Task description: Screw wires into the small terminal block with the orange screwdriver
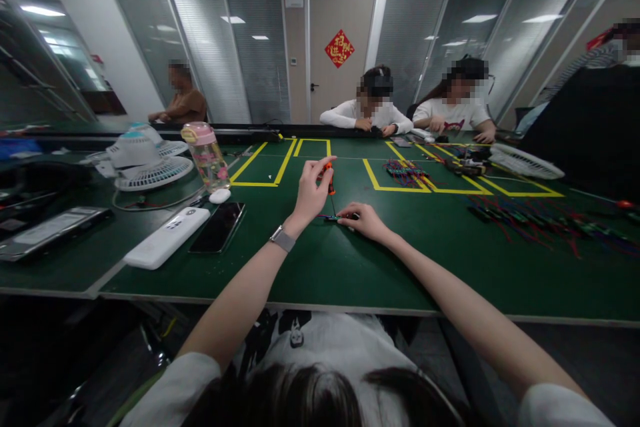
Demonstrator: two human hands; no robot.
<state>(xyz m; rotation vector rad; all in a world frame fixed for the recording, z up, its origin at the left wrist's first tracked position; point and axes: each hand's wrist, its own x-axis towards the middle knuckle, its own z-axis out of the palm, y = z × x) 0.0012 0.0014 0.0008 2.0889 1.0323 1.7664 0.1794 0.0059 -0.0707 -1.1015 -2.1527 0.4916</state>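
My left hand (316,188) grips the orange and black handle of a screwdriver (329,177), held upright with its thin shaft pointing down. The shaft's tip meets a small green circuit board (331,218) on the table, with wires coming off its left side. From the right, my right hand (364,221) pinches the board's edge between thumb and fingers. A dark part shows under the right fingers, too small to name.
On the green table (300,273) lie a black phone (218,228), a white power bank (167,238), a bottle (207,160) and a fan (150,173) at left. Wired boards (407,173) lie right, with more boards (550,220) nearer. Several people sit across.
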